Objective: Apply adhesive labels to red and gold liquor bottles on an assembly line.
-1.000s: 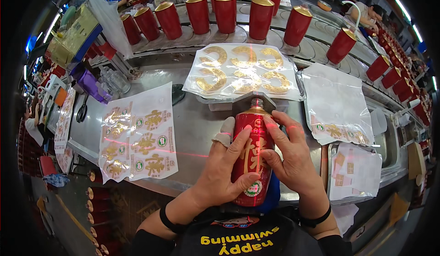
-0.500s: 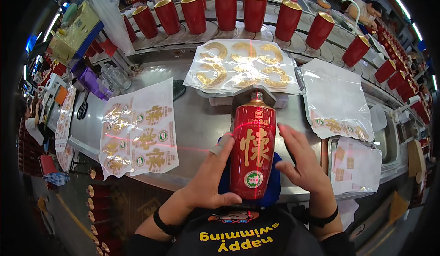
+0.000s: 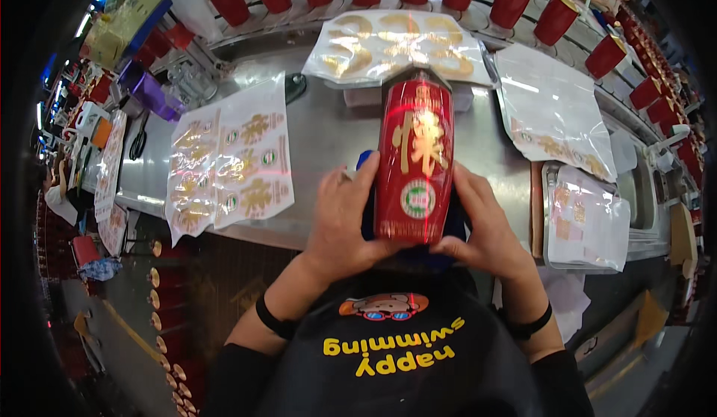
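A red bottle (image 3: 399, 189) with a gold character and a round green-and-white sticker lies with its base toward me. Its top end rests at a dark angular holder (image 3: 441, 79), and the cap is hard to make out. My left hand (image 3: 336, 219) is closed around the lower left side, its thumb at the base edge. On the opposite side, my right hand (image 3: 485, 226) grips the bottle, with its thumb at the base corner. Part of a blue cloth (image 3: 365, 158) shows beneath the bottle. Something pale wraps a finger of my left hand.
Sheets of gold stickers (image 3: 231, 155) lie on the metal table (image 3: 321, 133) to the left. A sheet of gold curved pieces (image 3: 351, 62) is behind the bottle. At right are another sheet (image 3: 553, 92) and a sink (image 3: 642, 193). Red bottles (image 3: 511, 2) line a conveyor at the back.
My hands have closed on the bottle's lower sides; before, they were held apart around it. The whole scene sits higher in view, and the bottle's top appears tilted away.
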